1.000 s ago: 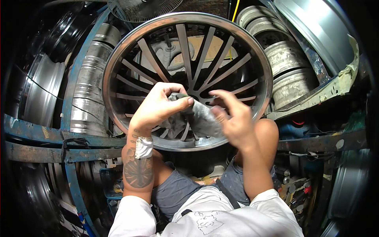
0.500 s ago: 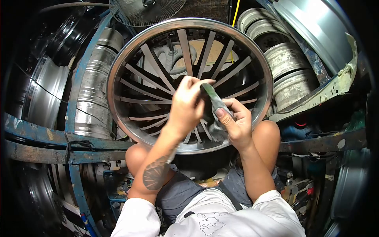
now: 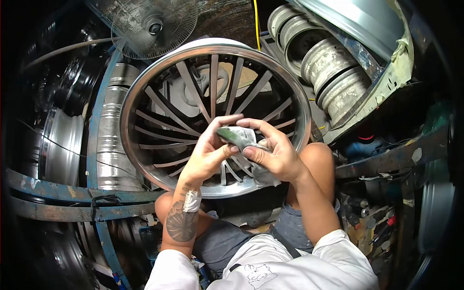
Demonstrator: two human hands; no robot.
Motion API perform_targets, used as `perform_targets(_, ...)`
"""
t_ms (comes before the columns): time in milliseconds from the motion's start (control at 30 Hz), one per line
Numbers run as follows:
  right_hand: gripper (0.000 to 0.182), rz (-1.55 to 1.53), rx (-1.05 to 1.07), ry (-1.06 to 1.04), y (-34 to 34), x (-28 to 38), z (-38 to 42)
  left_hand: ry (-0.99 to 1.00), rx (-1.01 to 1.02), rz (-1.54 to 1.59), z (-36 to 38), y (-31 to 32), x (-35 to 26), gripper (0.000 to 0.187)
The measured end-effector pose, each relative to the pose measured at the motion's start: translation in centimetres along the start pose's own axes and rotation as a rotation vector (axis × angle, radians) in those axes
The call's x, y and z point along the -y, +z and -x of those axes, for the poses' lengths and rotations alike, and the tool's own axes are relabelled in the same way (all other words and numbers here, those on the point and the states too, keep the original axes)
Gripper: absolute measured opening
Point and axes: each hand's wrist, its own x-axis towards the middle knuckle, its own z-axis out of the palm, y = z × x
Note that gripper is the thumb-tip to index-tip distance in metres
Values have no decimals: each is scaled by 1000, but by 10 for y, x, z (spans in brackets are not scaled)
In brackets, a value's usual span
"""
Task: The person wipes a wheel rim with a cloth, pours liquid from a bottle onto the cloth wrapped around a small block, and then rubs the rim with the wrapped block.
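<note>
A grey rag (image 3: 244, 137) with a green smear on one side is bunched between my two hands, in front of the wheel's centre. My left hand (image 3: 209, 151) has its fingers curled over the far edge, with the thumb pressed against the near side. On the other side, my right hand (image 3: 276, 151) pinches the folded cloth, and a loose end hangs below it. Beyond the rag, a large alloy wheel rim (image 3: 166, 186) faces me, leaning close to my knees. Its spokes are bright metal with black gaps, and my hands hide its hub.
A fan (image 3: 155, 28) stands behind the rim. Stacked wheels (image 3: 115, 145) line the left, beside a blue metal frame (image 3: 99, 121). More worn wheels (image 3: 331, 60) lie at the right, next to a peeling ledge (image 3: 401, 63). Assorted cans and tools (image 3: 369, 215) crowd the lower right.
My left hand has come down from the rag's upper end and now grips its left side. My right hand has shifted slightly left. The camera view has also shifted.
</note>
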Motion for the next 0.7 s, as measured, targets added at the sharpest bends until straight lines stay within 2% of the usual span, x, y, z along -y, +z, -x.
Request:
perform_targets(67, 57, -3, 30, 47, 4, 4, 3, 42, -106, -24, -2, -5, 4, 49)
perform_targets(100, 56, 26, 39, 77, 8, 7, 5, 59, -128, -94, -1, -10, 6, 47)
perform_targets(167, 67, 2, 42, 47, 13, 4, 5, 95, -121, -155, 3, -16, 6, 47)
perform_targets(267, 78, -96, 48, 12, 9, -7, 4, 24, -232, -110, 5, 14, -21, 36)
perform_targets(367, 85, -211, 95, 69, -2, -9, 0, -14, -63, -266, 6, -3, -11, 27)
perform_targets(400, 79, -186, 54, 46, -1, -5, 1, -32, -146, -238, 6, 3, -8, 21)
perform_targets(500, 64, 200, -87, -86, 3, 5, 3, 0, -356, -115, 7, 9, 16, 10)
perform_targets(533, 50, 379, -90, -177, 1, 3, 3, -57, -477, -197, 8, 20, 18, 7)
perform_targets(567, 49, 341, -97, -158, 2, 2, 3, 33, -560, -346, 7, 35, 19, 6)
perform_targets(633, 47, 267, -109, -117, 5, 3, 6, 189, -596, -548, 10, 45, 23, 5)
perform_targets(667, 49, 315, -108, -148, 5, 6, 5, 238, -629, -598, 11, 50, 26, 10)
perform_targets(700, 49, 246, -111, -137, 7, 4, 4, 388, -643, -776, 10, 49, 35, 16)
